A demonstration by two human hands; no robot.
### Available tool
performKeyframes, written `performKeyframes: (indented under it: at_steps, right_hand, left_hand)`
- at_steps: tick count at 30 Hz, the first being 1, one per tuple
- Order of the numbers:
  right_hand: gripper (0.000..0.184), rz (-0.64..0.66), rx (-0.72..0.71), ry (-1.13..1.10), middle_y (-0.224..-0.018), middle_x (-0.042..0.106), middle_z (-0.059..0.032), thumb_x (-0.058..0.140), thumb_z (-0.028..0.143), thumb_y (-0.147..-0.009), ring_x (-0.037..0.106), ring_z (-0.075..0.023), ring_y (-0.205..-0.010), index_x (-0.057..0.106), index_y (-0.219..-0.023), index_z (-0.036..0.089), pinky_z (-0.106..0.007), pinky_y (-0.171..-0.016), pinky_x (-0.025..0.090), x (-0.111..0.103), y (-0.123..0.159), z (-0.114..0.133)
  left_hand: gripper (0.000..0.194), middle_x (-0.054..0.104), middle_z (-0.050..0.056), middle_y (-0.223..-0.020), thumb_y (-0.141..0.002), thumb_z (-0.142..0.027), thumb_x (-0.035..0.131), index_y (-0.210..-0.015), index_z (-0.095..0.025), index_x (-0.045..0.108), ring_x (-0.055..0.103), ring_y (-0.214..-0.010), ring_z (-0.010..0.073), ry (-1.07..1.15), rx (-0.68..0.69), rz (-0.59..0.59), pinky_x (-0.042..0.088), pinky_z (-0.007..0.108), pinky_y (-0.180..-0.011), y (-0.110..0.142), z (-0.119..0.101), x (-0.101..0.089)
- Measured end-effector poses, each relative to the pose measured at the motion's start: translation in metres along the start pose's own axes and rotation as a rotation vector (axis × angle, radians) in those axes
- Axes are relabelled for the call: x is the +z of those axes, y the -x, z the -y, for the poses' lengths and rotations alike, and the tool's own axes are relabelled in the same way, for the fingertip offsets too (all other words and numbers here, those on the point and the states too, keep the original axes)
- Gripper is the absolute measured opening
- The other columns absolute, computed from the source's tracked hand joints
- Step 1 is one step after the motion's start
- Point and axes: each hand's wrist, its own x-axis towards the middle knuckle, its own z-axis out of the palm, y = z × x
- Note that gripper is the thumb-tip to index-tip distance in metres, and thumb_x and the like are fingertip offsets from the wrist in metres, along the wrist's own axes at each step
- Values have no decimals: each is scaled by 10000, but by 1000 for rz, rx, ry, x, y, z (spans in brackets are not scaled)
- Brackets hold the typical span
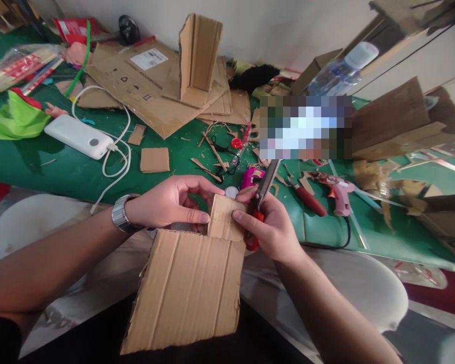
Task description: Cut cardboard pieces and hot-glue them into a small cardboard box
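Note:
My left hand [178, 203] is closed at the left edge of a small cardboard piece [224, 217], its thumb against the near side and its fingertips partly hidden behind. My right hand [275, 222] pinches the right side of that piece with the thumb on top. The same hand also holds red-handled scissors [266, 183], blades pointing up and away. A larger cardboard sheet [189, 288] with rough edges and crease lines lies below, over my lap, its top edge meeting the small piece. Whether the two pieces are joined, I cannot tell.
On the green table [197, 184] lie a white power bank [78, 136] with a cable, a cardboard square [154, 160], scraps, a pink glue gun [341, 194] and a red-handled tool [310, 199]. Behind stand folded cardboard [202, 55] and a plastic bottle [343, 68]. A blurred patch hides part.

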Motion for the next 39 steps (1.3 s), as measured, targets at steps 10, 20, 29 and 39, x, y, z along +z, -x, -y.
performKeyframes:
  at_steps: [10,20,29,39]
  right_hand:
    - [354,-22,9,26,-1056,722,-63,917,497,-875,705,-276,-948,681,-1023,279,-400,-727,580,2,1,-1]
    - [336,-18,-55,60,-1098,753,-56,910,463,-862,703,-247,-952,681,-1004,262,-388,-820,576,1,-1,-3]
    - [278,-9,-79,39,-1051,731,-45,904,384,-854,667,-222,-877,684,-973,262,-369,-777,567,1,-1,-3]
    - [228,7,-85,14,-1026,709,-35,886,312,-848,640,-204,-841,695,-959,257,-349,-744,539,0,0,1]
  left_hand:
    - [493,722,14,-1052,-863,-268,980,-1299,-203,758,753,-773,126,-7,-46,-13,680,241,-676,-1,1,-3]
    - [469,738,19,-1064,-899,-248,944,-1318,-209,737,773,-754,128,-16,-74,-3,685,246,-677,0,-3,-2]
    - [417,730,5,-1058,-894,-181,927,-1275,-203,756,786,-715,112,-44,-19,5,679,218,-642,-1,-2,-2]
    - [400,720,10,-1080,-908,-214,914,-1259,-196,724,797,-726,123,-61,-12,17,697,245,-655,0,-2,-1]
